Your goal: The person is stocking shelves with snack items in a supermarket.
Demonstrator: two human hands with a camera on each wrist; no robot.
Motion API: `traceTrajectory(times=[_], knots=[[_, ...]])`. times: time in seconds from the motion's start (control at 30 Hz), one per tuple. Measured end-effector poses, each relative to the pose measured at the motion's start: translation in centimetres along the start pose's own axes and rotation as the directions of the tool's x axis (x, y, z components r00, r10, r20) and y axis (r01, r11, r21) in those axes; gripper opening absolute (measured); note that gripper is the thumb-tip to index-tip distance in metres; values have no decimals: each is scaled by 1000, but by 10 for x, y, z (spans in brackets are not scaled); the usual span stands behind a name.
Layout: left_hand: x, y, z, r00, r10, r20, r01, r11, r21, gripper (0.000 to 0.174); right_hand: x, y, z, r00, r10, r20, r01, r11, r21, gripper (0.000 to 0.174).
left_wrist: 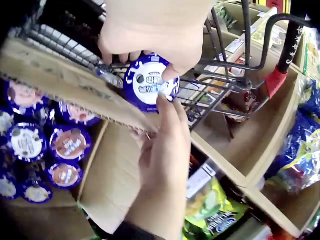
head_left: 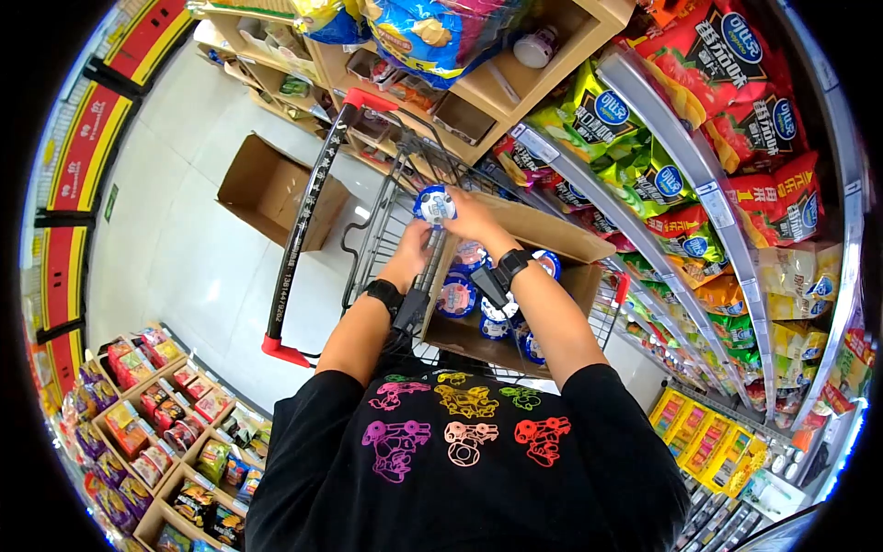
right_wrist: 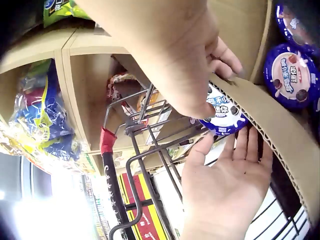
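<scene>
A round snack cup [head_left: 434, 204] with a blue rim and a white printed lid is between both hands, beside a flap of an open cardboard box [head_left: 575, 290]. My left hand [head_left: 411, 258] holds the cup; its thumb lies on the lid in the left wrist view, and its fingers reach around the side in the right wrist view. With its thumb on the same lid, my right hand [head_left: 475, 224] grips from the other side, its other fingers curled near the flap's edge. Several similar blue cups [head_left: 456, 295] lie inside the box, some with pink lids.
The box stands in a wire shopping cart [head_left: 372, 248] with a black and red handle [head_left: 313, 198]. An empty carton [head_left: 276, 191] sits on the floor to the left. Shelves of chip bags [head_left: 644, 175] line the right, and wooden bins [head_left: 175, 432] of snacks fill the lower left.
</scene>
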State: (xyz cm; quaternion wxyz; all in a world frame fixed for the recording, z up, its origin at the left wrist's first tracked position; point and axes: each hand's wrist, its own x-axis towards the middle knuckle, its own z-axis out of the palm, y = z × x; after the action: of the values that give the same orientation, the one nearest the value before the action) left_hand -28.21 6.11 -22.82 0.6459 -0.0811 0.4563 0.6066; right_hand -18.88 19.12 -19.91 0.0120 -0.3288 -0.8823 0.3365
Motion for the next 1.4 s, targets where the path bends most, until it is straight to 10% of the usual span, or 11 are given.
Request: traceTrajectory(times=[0.33,0.43,0.5,0.63,0.73,0.93,1.0,1.07,1.27,1.4], knots=[[-21,1,10,995,85,-47,-96,943,-320,17,-13,-32,-35,984,-114,-140,170,847,504,42],[-48,1,29,923,367,-116,-377,924,-70,28,-54,-72,-86,1000,-22,6,14,824,567,38],[-91,8,62,780,626,18,-615,760,209,32,-80,-78,-100,953,-147,-264,279,765,581,37],[-127,-5,101,697,654,292,-701,539,466,46,-140,-64,-120,929,-12,-371,316,552,772,40],[-133,-27,121,793,461,399,-603,499,622,52,-180,-28,-115,931,151,-333,190,578,794,39],[-106,-110,113,989,-75,127,-23,769,638,41,-239,31,-84,898,398,-186,-115,621,775,28],[-90,-136,102,941,-337,34,245,747,618,47,-248,64,-57,892,385,-238,-222,830,512,29],[-74,-154,86,809,-588,-20,464,618,634,55,-257,70,-43,860,505,-74,-377,727,574,29],[-62,-189,60,720,-675,-162,488,327,809,58,-269,77,4,758,598,260,-616,523,589,35],[-44,-201,45,808,-586,-70,228,201,953,70,-274,104,58,805,590,60,-574,750,327,48]])
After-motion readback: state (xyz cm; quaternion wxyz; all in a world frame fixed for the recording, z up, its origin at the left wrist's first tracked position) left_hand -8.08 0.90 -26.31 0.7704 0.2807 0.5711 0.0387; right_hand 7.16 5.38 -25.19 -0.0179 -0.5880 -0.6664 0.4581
